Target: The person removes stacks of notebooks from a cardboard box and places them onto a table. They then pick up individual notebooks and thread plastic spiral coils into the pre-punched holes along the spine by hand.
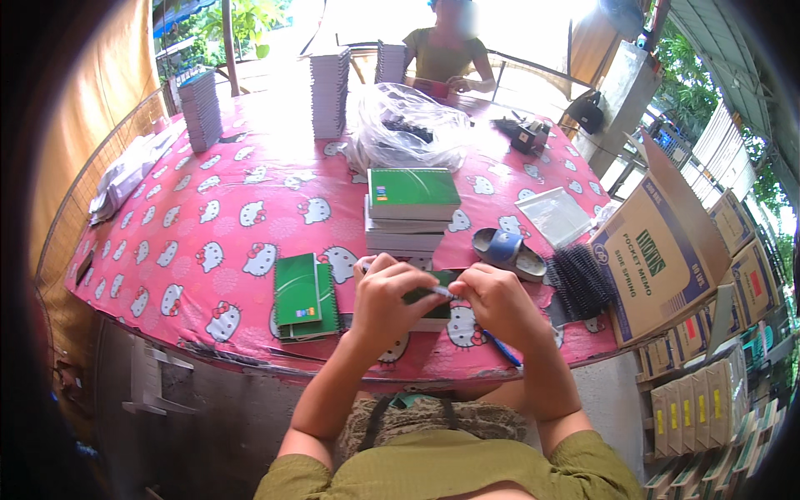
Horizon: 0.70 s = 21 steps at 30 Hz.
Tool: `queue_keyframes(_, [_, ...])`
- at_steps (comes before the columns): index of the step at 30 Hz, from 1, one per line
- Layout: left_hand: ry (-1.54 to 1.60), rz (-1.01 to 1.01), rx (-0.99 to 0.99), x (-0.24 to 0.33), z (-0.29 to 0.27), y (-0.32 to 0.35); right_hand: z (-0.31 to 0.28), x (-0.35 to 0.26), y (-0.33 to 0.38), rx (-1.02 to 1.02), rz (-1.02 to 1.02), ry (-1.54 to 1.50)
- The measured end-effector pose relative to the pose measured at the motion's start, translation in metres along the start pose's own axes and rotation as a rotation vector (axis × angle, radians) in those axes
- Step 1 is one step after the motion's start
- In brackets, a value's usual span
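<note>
Side by side above the table's front edge, my left hand (385,296) and my right hand (498,302) have their fingers closed at a small dark green memo pad (432,285). A thin dark strip, apparently its spiral binding, runs between the fingertips. The left fingers curl over its left part, while the right thumb and finger pinch its right end. Much of the pad is hidden behind my hands. To the left lie green spiral notebooks (298,292), overlapping. Just beyond my hands stands a stack of pads (408,221) topped by a green cover.
Black spiral coils (581,283), a blue sandal (510,253) and a clear tray (554,217) lie rightward. A blue pen (503,350) is near the front edge. Cardboard box (658,258) stands right; tall notebook stacks (329,93) and a plastic bag (408,125) behind. A person (450,58) sits opposite.
</note>
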<state>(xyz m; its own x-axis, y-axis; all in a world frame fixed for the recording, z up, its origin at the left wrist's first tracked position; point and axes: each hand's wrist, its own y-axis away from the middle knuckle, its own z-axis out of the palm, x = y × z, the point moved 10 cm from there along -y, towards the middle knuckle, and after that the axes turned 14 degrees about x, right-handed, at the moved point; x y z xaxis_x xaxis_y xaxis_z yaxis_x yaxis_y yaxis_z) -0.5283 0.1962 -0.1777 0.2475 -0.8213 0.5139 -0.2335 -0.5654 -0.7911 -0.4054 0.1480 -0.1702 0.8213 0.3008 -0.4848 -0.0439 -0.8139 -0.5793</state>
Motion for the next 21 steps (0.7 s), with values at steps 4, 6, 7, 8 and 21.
queue_keyframes(4, [0.103, 0.025, -0.026, 0.008, 0.002, 0.003, -0.063, 0.125, 0.000, 0.116, 0.315, 0.254])
queue_keyframes(6, [0.099, 0.081, -0.043, 0.012, 0.005, -0.001, -0.057, 0.194, 0.022, 0.015, 0.336, 0.619])
queue_keyframes(7, [0.077, 0.061, -0.038, 0.011, 0.005, -0.003, -0.044, 0.215, 0.038, -0.059, 0.348, 0.700])
queue_keyframes(8, [0.059, 0.045, -0.027, 0.012, 0.007, -0.006, -0.035, 0.232, 0.046, -0.100, 0.319, 0.770])
queue_keyframes(21, [0.079, -0.035, -0.158, -0.002, 0.039, -0.020, -0.033, 0.138, -0.004, -0.030, 0.328, -0.487])
